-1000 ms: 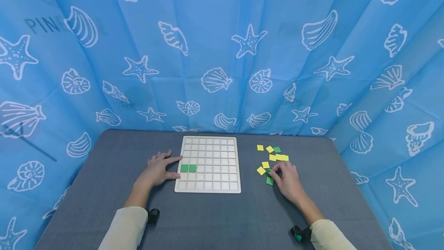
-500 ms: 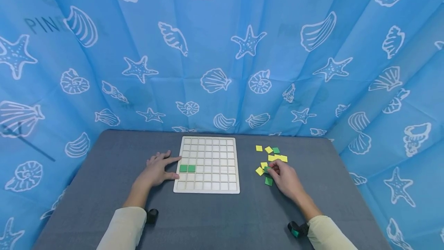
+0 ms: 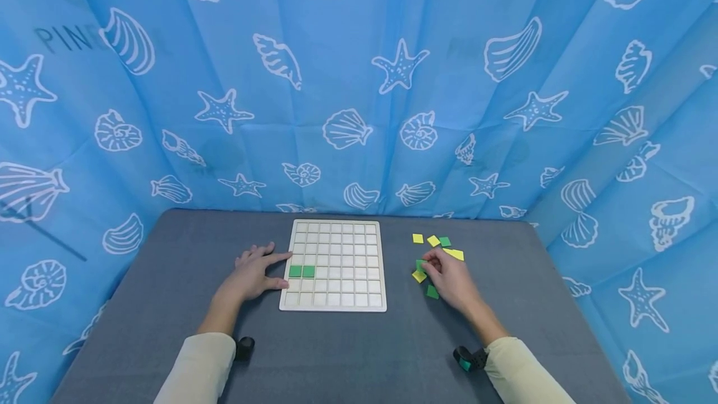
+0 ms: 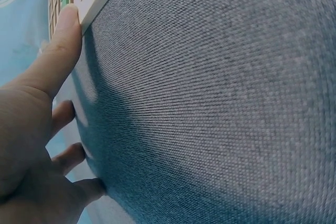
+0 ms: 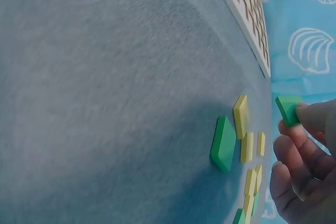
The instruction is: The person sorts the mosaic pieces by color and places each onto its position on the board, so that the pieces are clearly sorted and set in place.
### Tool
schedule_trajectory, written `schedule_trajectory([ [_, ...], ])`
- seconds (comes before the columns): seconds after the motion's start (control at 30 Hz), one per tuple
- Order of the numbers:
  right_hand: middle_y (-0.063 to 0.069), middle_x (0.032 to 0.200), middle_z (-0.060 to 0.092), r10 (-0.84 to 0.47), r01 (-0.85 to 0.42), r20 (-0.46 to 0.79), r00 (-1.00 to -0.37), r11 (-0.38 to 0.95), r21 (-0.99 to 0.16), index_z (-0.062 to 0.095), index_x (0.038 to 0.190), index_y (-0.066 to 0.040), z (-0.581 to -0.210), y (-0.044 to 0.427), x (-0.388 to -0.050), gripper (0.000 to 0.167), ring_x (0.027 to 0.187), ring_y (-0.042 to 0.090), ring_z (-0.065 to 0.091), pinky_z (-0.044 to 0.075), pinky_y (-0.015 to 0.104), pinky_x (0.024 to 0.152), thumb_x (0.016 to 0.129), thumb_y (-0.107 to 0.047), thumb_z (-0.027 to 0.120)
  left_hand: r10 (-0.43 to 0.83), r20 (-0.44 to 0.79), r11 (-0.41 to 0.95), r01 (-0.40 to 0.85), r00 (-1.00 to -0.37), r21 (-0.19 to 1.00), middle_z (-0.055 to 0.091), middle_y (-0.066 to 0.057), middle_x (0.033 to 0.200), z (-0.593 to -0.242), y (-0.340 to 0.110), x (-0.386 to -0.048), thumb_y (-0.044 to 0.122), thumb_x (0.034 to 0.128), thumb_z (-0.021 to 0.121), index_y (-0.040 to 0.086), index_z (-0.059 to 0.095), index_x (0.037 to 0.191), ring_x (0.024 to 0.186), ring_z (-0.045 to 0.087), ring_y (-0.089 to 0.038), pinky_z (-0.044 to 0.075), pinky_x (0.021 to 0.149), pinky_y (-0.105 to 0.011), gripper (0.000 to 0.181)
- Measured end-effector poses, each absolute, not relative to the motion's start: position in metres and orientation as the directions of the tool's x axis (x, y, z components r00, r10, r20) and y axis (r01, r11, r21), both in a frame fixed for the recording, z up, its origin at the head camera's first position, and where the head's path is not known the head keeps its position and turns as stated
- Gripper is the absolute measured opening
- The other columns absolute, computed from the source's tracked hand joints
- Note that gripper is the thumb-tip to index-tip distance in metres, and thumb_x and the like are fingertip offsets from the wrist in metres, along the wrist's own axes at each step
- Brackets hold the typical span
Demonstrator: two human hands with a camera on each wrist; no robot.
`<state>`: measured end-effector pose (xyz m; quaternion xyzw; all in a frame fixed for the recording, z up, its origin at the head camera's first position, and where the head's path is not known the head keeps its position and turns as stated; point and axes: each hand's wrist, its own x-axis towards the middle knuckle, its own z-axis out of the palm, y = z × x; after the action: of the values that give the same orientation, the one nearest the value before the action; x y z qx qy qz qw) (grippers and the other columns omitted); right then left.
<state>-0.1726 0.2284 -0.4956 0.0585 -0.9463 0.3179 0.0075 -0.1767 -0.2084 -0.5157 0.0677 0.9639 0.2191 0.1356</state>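
Note:
A pale board (image 3: 339, 310) with a grid of square cells lies flat on the table. Two green tiles (image 3: 301, 272) sit side by side in cells near its left edge. My left hand (image 3: 253, 276) rests at that edge, thumb and index finger spread and touching the rim, as the left wrist view also shows of the thumb (image 4: 67, 30). In my right hand (image 3: 453, 279) a green square tile (image 5: 288, 109) is pinched between thumb and fingers, lifted over the pile. Below it on the cloth lie another green tile (image 5: 224, 144) and a yellow tile (image 3: 419, 277).
Yellow tiles (image 3: 455, 255) and a green tile (image 3: 445, 241) lie loosely behind the right hand. Grey cloth (image 3: 348, 354) covers the table. A blue curtain (image 3: 359, 80) with white shells hangs behind the table's far edge. Each forearm wears a dark band (image 3: 245, 349).
My right hand has lifted the green tile off the pile and moved a little to the left with it. The left hand has stayed at the board's edge.

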Motion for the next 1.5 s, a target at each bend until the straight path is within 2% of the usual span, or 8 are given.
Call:
schedule_trajectory([
  [0.2,0.003,0.092,0.071,-0.123,-0.134,0.06,-0.991,0.777,-0.616,0.071,0.11,-0.01,-0.494,0.22,-0.176,0.014,0.076,0.01,0.059,0.049,0.025,0.066,0.1,-0.018,0.066,0.195,-0.233,0.895,0.076,-0.953,0.44,0.026,-0.022,0.168,-0.515,-0.208,-0.176,0.049,0.0843,0.077,0.028,0.049,0.153,0.153,0.013,-0.058,0.013,0.116,-0.079,0.078],
  [0.37,0.004,0.095,0.072,-0.125,-0.13,0.052,-0.991,0.763,-0.634,0.071,0.113,-0.007,-0.491,0.208,-0.179,0.017,0.078,0.011,0.059,0.049,0.026,0.067,0.1,-0.016,0.066,0.201,-0.233,0.892,0.08,-0.951,0.445,0.026,-0.022,0.167,-0.514,-0.207,-0.176,0.048,0.0846,0.078,0.028,0.049,0.153,0.153,0.013,-0.058,0.013,0.116,-0.079,0.077],
  [0.63,0.001,0.092,0.072,-0.138,-0.138,0.051,-0.989,0.753,-0.644,0.074,0.11,-0.012,-0.492,0.186,-0.181,0.014,0.077,0.01,0.059,0.049,0.026,0.068,0.099,-0.019,0.069,0.195,-0.233,0.891,0.073,-0.953,0.448,0.026,-0.022,0.168,-0.512,-0.209,-0.174,0.047,0.085,0.077,0.028,0.049,0.153,0.153,0.012,-0.058,0.013,0.116,-0.079,0.077],
  [0.9,0.001,0.091,0.071,-0.166,-0.169,0.07,-0.984,0.719,-0.674,0.073,0.11,-0.01,-0.493,0.171,-0.185,0.015,0.074,0.01,0.057,0.046,0.024,0.064,0.098,-0.018,0.069,0.191,-0.224,0.889,0.072,-0.956,0.452,0.027,-0.022,0.167,-0.515,-0.208,-0.175,0.047,0.0846,0.078,0.028,0.049,0.153,0.153,0.012,-0.058,0.012,0.117,-0.079,0.076],
  [1.2,0.0,0.089,0.068,-0.182,-0.162,0.048,-0.982,0.685,-0.71,0.073,0.108,-0.012,-0.495,0.15,-0.187,0.013,0.072,0.01,0.054,0.044,0.023,0.061,0.098,-0.019,0.07,0.187,-0.229,0.885,0.063,-0.955,0.461,0.026,-0.022,0.168,-0.516,-0.208,-0.174,0.047,0.0846,0.078,0.028,0.049,0.153,0.153,0.012,-0.057,0.012,0.117,-0.078,0.076],
  [1.5,0.0,0.084,0.068,-0.222,-0.209,0.083,-0.972,0.64,-0.739,0.074,0.106,-0.013,-0.496,0.126,-0.185,0.011,0.069,0.008,0.055,0.044,0.022,0.058,0.096,-0.019,0.072,0.196,-0.227,0.88,0.069,-0.954,0.47,0.025,-0.022,0.168,-0.514,-0.209,-0.174,0.044,0.0853,0.078,0.028,0.049,0.153,0.153,0.011,-0.057,0.011,0.118,-0.077,0.076],
])
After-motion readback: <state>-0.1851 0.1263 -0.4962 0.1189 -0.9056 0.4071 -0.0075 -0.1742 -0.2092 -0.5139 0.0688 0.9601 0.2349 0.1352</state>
